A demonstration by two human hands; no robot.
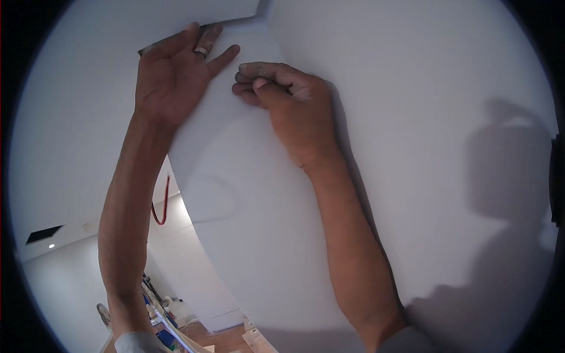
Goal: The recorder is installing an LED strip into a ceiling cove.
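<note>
Dark flat tool (176, 40) at upper left mostly hidden behind the left hand (173, 79); kind impossible to tell. Right hand (285, 100) curled, fingertips (244, 77) tucked under, any grip within concealed. Red cable (162, 209) partly behind the left forearm. Clutter (165, 320) at lower left too small to identify. Both sleeves cut off by the bottom edge.

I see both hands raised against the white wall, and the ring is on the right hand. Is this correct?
Not quite. Both hands are raised against the white wall, but the ring is on the left hand, on a finger beside a thin dark flat tool. The right hand is curled and shows no ring. The head view shows this.
</note>
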